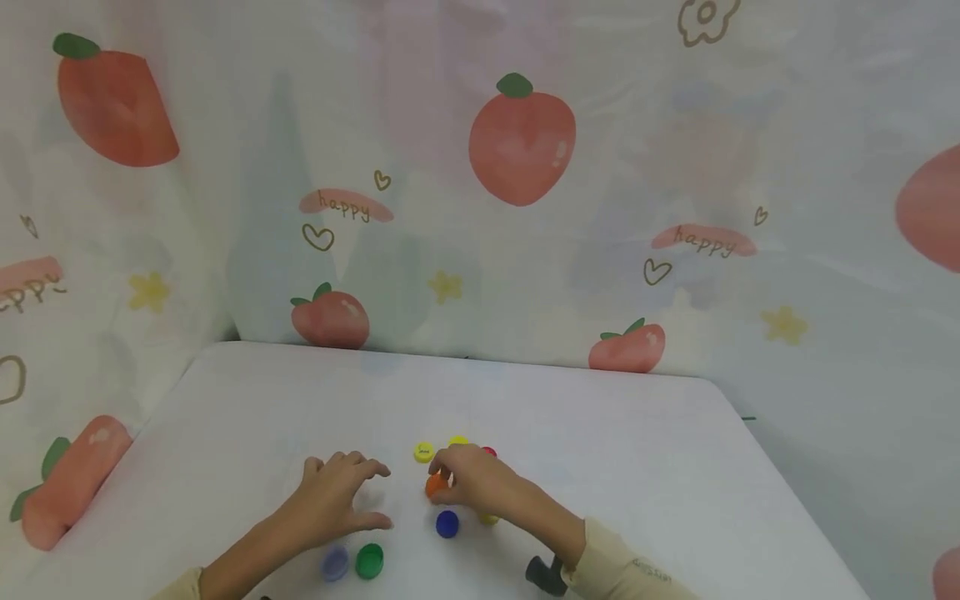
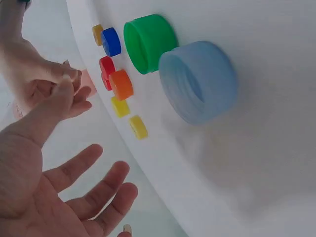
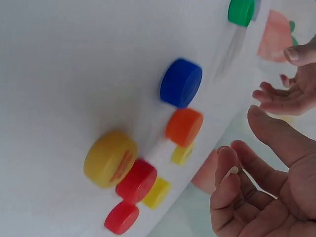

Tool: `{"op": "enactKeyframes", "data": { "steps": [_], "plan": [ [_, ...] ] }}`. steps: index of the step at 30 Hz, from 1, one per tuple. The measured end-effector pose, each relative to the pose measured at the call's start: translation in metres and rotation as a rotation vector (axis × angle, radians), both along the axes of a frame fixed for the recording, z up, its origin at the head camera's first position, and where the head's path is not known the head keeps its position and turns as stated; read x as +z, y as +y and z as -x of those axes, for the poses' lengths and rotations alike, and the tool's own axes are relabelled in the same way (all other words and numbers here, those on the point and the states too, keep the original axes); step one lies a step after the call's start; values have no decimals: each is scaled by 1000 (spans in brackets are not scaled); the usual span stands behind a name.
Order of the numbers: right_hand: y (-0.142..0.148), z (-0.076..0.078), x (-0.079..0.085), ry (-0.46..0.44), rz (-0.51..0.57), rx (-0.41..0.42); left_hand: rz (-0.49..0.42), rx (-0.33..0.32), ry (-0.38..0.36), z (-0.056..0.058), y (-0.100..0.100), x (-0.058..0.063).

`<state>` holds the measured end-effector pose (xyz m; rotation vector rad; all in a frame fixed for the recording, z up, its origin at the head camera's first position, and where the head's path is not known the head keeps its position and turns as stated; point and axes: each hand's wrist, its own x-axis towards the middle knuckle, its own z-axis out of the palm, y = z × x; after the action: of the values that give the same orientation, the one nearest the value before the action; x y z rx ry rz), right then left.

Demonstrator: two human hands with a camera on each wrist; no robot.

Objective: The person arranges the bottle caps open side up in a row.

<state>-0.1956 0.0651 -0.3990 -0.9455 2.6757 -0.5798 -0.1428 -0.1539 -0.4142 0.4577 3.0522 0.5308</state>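
Note:
My left hand (image 1: pixel 337 500) hovers over the white table, thumb spread from the fingers, with nothing in it. Nearest to it stand a green bottle cap (image 1: pixel 370 562) and a translucent pale blue cap (image 2: pixel 207 81), both hollow side showing. My right hand (image 1: pixel 476 481) is held above the group of caps, its fingers loosely bent and the thumb apart; it holds nothing. An orange cap (image 3: pixel 184 127) sits on the table below it, beside a dark blue cap (image 3: pixel 181 83). A larger yellow cap (image 3: pixel 111 159), two red caps (image 3: pixel 137 181) and two small yellow caps (image 3: pixel 157 193) cluster close by.
A dark object (image 1: pixel 546 575), partly hidden by the right sleeve, lies at the table's near edge. Behind the white table (image 1: pixel 637 450) hangs a curtain (image 1: pixel 525 275) printed with fruit, and it also runs along both sides.

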Motion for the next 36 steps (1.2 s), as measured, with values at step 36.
{"op": "enactKeyframes", "data": {
  "steps": [36],
  "plan": [
    [9,18,-35,33,-25,3,-157,-11,-331,55,56,-11]
  ]
}}
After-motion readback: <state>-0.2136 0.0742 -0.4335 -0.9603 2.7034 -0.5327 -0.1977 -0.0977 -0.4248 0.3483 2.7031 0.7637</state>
